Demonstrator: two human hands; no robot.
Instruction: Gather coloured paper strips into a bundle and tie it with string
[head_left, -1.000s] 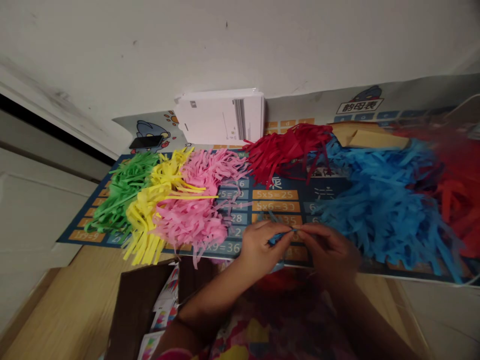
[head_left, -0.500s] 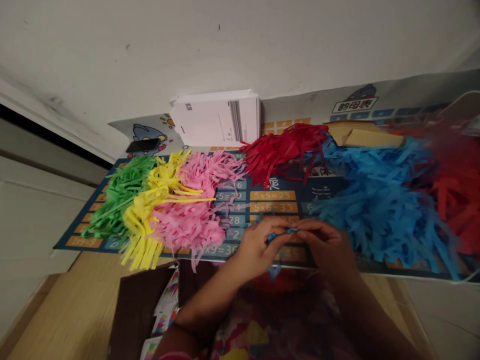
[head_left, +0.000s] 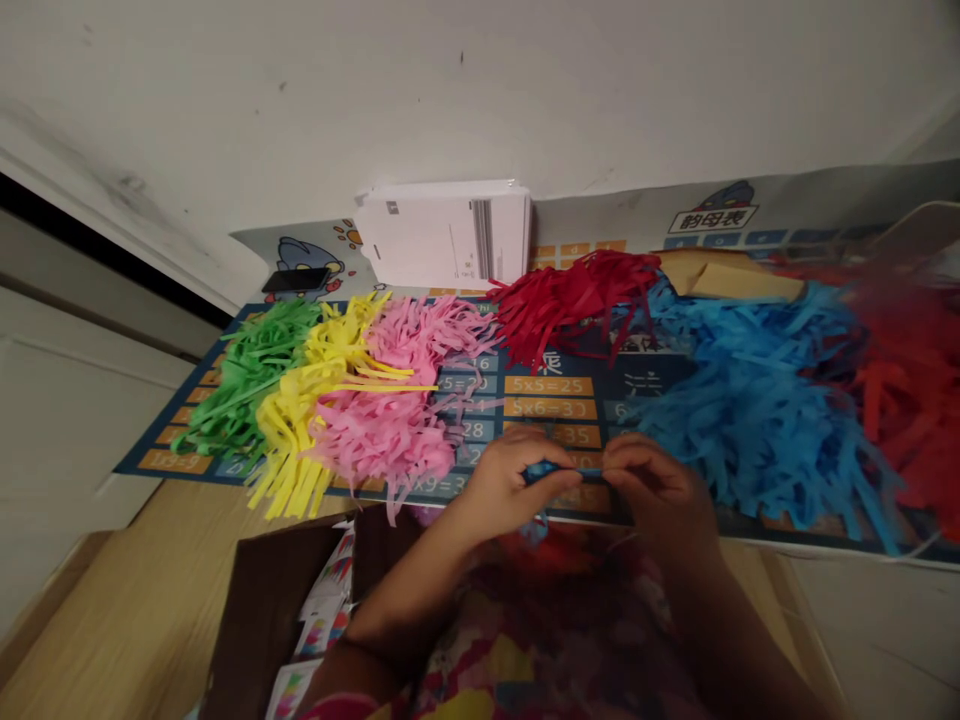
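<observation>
Between my two hands stretches a twisted blue paper tassel. My left hand is closed around its thicker part, with a few loose blue strips hanging below the palm. The fingertips of my right hand pinch the thin twisted end. To the right of my hands lies a large heap of blue fringed paper. Pink fringed paper is left of my hands, and a dark red bundle lies beyond them.
Yellow and green fringes lie at the left, red fringe at the far right. A stack of white packets leans on the wall beside a phone. Folded tan paper sits behind the blue heap. A dark box stands below the table.
My hands have drawn slightly apart, so more of the twisted blue paper shows straight between them. The view has shifted a little.
</observation>
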